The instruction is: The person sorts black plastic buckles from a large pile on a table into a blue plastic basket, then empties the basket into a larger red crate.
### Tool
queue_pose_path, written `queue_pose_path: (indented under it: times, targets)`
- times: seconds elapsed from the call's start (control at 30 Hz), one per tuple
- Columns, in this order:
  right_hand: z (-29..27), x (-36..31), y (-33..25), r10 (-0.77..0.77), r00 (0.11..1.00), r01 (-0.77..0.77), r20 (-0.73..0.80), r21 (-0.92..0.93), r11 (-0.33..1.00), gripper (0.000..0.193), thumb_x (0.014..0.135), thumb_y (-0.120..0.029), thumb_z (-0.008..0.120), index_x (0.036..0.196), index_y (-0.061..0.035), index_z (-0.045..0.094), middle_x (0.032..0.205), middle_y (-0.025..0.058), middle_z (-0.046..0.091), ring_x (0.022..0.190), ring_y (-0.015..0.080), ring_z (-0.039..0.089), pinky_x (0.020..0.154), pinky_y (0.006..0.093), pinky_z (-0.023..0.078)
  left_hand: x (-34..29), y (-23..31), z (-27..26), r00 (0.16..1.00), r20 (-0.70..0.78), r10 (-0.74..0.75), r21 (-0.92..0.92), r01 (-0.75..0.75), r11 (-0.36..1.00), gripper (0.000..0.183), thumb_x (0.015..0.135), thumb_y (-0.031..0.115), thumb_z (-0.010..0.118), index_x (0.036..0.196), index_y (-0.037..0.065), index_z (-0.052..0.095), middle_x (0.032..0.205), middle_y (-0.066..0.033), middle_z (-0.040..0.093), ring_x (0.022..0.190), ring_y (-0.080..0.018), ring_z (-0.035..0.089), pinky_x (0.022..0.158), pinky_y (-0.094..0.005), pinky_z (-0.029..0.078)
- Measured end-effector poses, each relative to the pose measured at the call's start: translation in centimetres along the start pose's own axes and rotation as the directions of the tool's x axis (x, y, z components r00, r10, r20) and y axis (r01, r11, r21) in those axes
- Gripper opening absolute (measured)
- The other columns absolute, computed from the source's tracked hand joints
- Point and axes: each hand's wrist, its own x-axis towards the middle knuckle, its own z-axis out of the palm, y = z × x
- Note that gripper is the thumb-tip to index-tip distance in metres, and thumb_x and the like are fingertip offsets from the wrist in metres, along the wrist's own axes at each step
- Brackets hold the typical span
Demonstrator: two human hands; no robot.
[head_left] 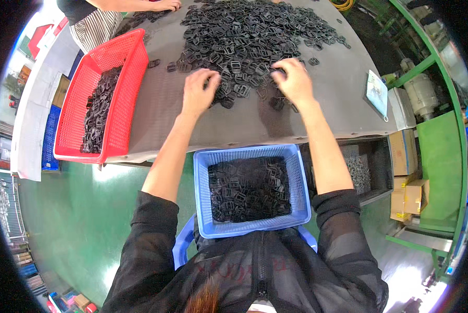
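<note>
Nearest, a blue mesh basket (295, 182) sits right in front of the person's body, between the two forearms, with a wide layer of black slotted buckles (249, 190) inside it. Just to its right, under the table's edge, a dark crate (381, 167) holds small greyish pieces, and cardboard boxes (414, 195) stand farther right. Beyond the blue basket spreads the grey-covered table (343, 94). At its left edge stands a long red basket (118, 115), also with black buckles inside. Both arms reach over the table to the near side of a large heap of loose black buckles (244, 36). The left hand (199, 91) is half curled, thumb near the fingers, at the heap's near left edge; the right hand (296, 82) is bent likewise at the near right edge, index finger and thumb a little apart. Both are blurred, so whether either grips a buckle I cannot tell. To the right lies a pale blue flat pouch (377, 94). At the far left, a co-worker's hand (167, 4) rests over more black pieces.
</note>
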Motion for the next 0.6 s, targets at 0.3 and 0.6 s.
queue_pose_path:
  times: [0.3,0.6]
  targets:
    - [3.4,2.2,-2.9,0.030,0.984,-0.047,0.175,0.092,0.995,0.016,0.077,-0.016,0.064,0.093,-0.0146,0.063,0.091,0.0069,0.063,0.082,0.0275,0.061,0.073,0.0372,0.049,0.5,2.4,-0.9,0.950,-0.085,-0.302,-0.207,0.280,0.938,0.022,0.084,0.016,0.063,0.103,0.007,0.057,0.081,-0.0121,0.065,0.068,-0.0185,0.064,0.065,-0.0318,0.049]
    - [-2.6,-5.1,1.9,0.315,0.930,-0.326,-0.191,-0.029,0.945,0.036,0.082,-0.027,0.061,0.114,-0.0108,0.058,0.114,0.0153,0.056,0.111,0.0328,0.050,0.093,0.0427,0.039,-0.8,1.4,-2.9,0.997,-0.045,-0.061,0.330,0.073,0.941,0.040,0.073,0.016,0.067,0.111,0.009,0.058,0.117,-0.0149,0.054,0.110,-0.0315,0.049,0.095,-0.0421,0.037]
